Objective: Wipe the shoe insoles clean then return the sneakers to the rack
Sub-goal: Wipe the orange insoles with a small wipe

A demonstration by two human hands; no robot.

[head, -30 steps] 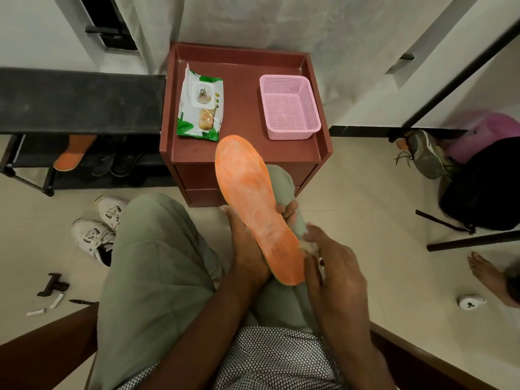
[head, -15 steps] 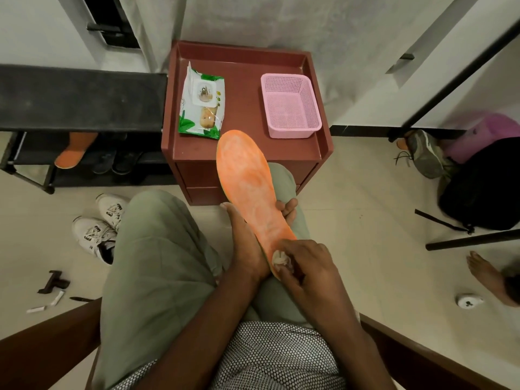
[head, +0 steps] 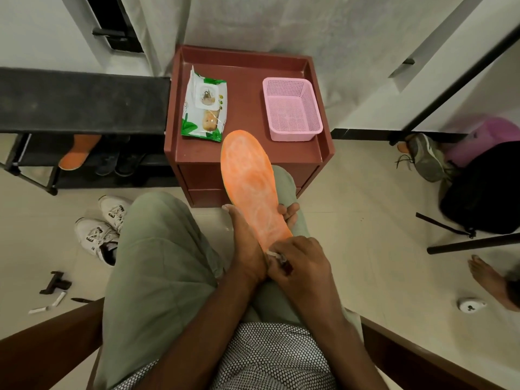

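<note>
cabinet top (head: 247, 153) | wipes pack (head: 204, 108) left | pink basket (head: 291, 111) right

Legible text: none I can read. Wipes pack (head: 204, 108) print and sneakers (head: 97, 235) side markings too blurred.

Both hands meet low over the lap, left (head: 247, 246) and right (head: 302, 266) gripping.

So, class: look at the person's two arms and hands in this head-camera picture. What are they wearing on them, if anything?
Nothing shows on either one. The left hand and the right hand are bare, with no gloves, rings or watch in view. Both forearms are uncovered as far as the picture shows, so no sleeves reach them. The only clothing near them is a white garment with small dark dots and grey-green trousers.
</note>
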